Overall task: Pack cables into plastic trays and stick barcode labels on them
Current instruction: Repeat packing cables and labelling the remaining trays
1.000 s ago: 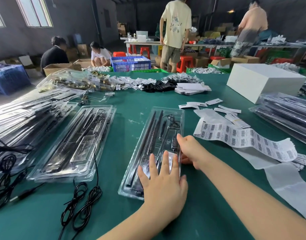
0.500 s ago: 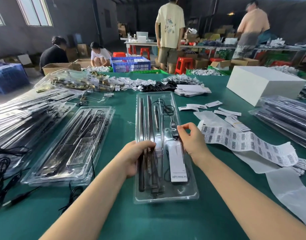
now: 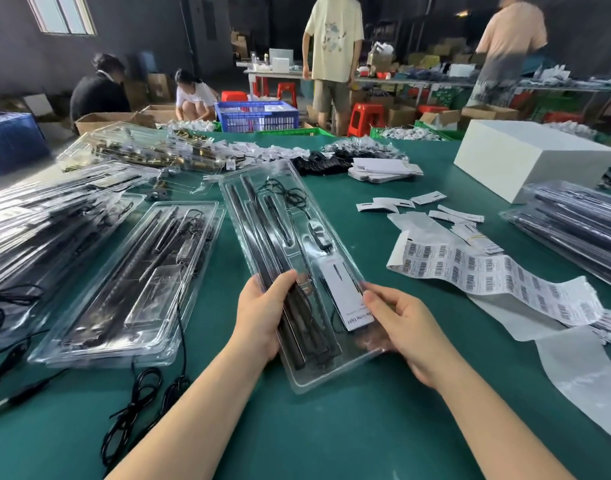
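Both hands, left point(image 3: 262, 315) and right point(image 3: 397, 323), grip a filled plastic tray point(image 3: 297, 271) above the tabletop point(image 3: 331, 438), apparently unlabelled, left of the barcode sheet point(image 3: 487, 275); loose cables point(image 3: 137, 403) await packing.

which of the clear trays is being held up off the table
The middle tray, gripped by the left hand and right hand; the tray beside it lies flat on the table.
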The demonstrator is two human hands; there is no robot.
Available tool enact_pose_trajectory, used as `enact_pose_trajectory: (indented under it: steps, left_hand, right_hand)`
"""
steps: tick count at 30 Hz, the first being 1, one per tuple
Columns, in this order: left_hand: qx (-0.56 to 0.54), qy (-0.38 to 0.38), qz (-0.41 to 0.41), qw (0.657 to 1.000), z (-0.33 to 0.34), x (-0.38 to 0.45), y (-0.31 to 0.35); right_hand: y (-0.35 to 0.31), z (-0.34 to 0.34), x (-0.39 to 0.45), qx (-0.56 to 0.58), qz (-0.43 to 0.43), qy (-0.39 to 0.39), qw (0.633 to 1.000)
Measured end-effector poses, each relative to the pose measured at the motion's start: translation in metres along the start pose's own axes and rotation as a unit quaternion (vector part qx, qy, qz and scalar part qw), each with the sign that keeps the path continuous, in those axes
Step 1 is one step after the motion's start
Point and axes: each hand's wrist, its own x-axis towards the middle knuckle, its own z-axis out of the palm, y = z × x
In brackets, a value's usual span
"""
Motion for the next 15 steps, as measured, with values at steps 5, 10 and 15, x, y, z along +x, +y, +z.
enact_pose_trajectory:
  steps: [5,10,15]
  left_hand:
    - [-0.008,0.003,-0.009,1.0,-0.002,0.001,-0.001]
    - [-0.043,0.009,0.012,0.999,-0.004,0.004,-0.006]
    - [-0.113,0.059,0.035,0.991,0.0,0.009,-0.011]
  right_hand:
    - [-0.001,0.006,-0.001,-0.008,-0.031,0.066,0.997]
    - [-0.009,0.009,-0.009,0.104,0.078,0.047,0.99]
    - [-0.009,0.011,-0.016,0.202,0.149,0.045,0.967]
